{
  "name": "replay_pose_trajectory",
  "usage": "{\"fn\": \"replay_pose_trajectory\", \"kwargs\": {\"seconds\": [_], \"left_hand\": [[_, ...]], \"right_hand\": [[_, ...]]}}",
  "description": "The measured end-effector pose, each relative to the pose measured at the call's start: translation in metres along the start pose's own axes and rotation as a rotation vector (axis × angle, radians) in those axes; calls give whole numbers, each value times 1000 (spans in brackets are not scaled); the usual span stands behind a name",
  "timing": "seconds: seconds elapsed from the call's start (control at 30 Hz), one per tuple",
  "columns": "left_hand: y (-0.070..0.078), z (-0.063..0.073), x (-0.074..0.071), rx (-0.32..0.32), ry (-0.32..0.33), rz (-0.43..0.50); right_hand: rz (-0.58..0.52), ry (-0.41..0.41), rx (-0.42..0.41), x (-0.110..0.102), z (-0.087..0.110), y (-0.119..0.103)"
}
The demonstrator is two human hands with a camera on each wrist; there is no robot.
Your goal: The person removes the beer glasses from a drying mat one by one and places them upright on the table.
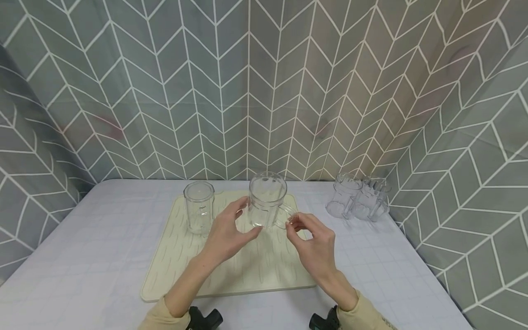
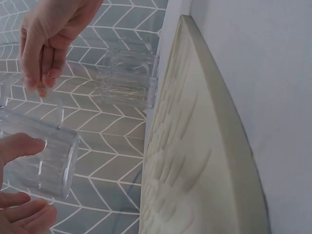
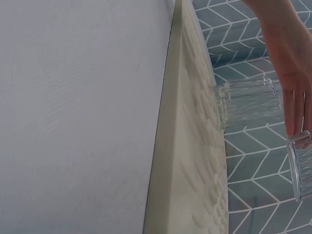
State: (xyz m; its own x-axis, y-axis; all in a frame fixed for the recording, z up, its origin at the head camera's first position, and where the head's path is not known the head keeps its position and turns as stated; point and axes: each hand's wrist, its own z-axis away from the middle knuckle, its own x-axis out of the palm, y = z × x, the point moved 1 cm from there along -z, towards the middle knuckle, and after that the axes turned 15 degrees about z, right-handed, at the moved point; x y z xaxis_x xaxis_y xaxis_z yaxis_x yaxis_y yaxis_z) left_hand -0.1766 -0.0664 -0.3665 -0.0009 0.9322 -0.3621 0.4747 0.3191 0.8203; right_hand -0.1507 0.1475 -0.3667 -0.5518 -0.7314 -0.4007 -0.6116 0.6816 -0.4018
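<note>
A clear glass mug (image 1: pixel 267 190) is held upright above the cream ribbed mat (image 1: pixel 243 275). My left hand (image 1: pixel 228 229) grips its body, with the fingers on the left side and the thumb at the lower front. In the left wrist view the mug (image 2: pixel 53 156) hangs well apart from the mat. My right hand (image 1: pixel 315 245) pinches at the mug's handle, fingertips and thumb close together. Another clear glass (image 1: pixel 199 206) stands on the left part of the mat, just left of my left hand; the right wrist view shows this glass (image 3: pixel 248 105) too.
Several clear glass mugs (image 1: pixel 358 199) stand close together at the table's back right corner, off the mat. A white cloth (image 1: pixel 95 243) covers the table. Behind and at both sides hangs a grey curtain (image 1: pixel 255 91) with a white chevron pattern.
</note>
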Motion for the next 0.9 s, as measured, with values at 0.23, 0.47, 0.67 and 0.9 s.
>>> {"fn": "replay_pose_trajectory", "kwargs": {"seconds": [0.23,0.47,0.67,0.9], "left_hand": [[-2,4,-22,59,-1,-34],[-12,8,-43,223,108,1],[-22,13,-65,339,236,21],[-31,24,-94,260,453,107]], "right_hand": [[42,20,-7,-1,0,5],[58,15,15,-4,4,12],[63,28,7,-7,8,19],[84,45,19,-13,12,29]]}}
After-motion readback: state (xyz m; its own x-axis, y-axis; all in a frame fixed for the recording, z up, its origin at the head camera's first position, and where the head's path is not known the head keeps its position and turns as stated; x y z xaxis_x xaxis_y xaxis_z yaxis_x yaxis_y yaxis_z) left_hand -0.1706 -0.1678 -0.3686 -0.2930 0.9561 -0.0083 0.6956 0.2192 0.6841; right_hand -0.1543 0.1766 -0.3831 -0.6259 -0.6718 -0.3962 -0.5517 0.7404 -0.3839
